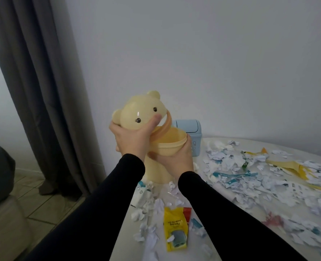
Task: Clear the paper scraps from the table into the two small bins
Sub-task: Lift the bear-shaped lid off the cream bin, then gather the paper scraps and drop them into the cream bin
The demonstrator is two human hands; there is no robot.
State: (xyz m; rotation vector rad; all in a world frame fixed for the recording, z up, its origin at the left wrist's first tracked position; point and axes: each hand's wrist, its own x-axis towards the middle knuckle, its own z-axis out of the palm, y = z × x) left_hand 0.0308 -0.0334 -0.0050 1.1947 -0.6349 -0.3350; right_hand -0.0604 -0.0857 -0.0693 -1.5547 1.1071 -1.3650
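A cream bear-shaped bin (170,146) stands at the table's far left corner. My left hand (132,137) grips its bear-head lid (137,110) and holds it tilted up and back, so the bin's mouth shows. My right hand (176,157) wraps around the bin's body just under the rim. Behind it stands a small light-blue bin (190,135) with its swing lid down. Torn paper scraps (250,178), mostly white with some blue and yellow pieces, cover the table to the right and in front.
A yellow packet (175,228) lies near the table's front edge between my arms. The white table (129,223) ends at the left, over a tiled floor. A grey curtain (43,91) hangs at the left; a wall rises close behind the bins.
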